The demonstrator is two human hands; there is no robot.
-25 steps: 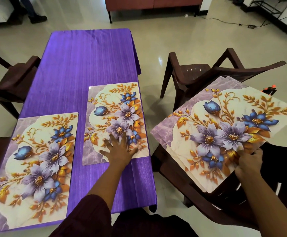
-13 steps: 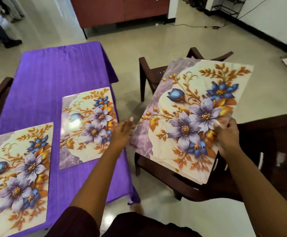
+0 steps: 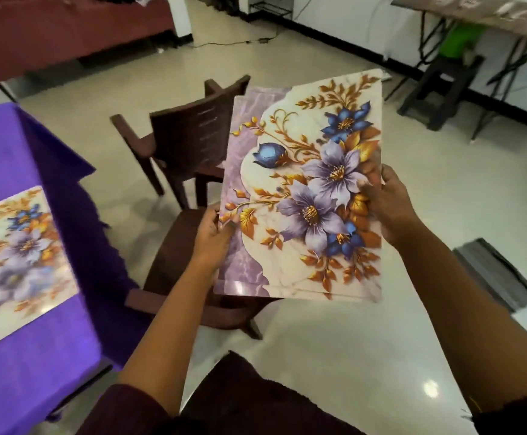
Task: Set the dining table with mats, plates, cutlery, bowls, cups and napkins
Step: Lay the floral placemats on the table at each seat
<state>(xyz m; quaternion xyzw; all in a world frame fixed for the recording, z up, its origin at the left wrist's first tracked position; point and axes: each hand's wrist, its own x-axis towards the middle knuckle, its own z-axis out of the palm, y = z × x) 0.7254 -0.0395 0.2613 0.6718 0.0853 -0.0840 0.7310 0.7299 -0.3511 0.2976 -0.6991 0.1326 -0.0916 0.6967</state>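
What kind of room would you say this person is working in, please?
Probably a home dining area: a table under a purple tablecloth with a floral placemat laid, dark chairs alongside, and a polished tile floor.

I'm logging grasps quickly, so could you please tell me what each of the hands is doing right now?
Left hand: closed on the left edge of the stack of floral mats.
Right hand: closed on the stack's right edge.

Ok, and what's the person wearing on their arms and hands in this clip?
Both hands are bare: no gloves, rings or watch visible on the left hand or the right hand. The forearms are uncovered too. Dark maroon sleeves are pushed up near the elbows, the right one only showing at the frame's edge.
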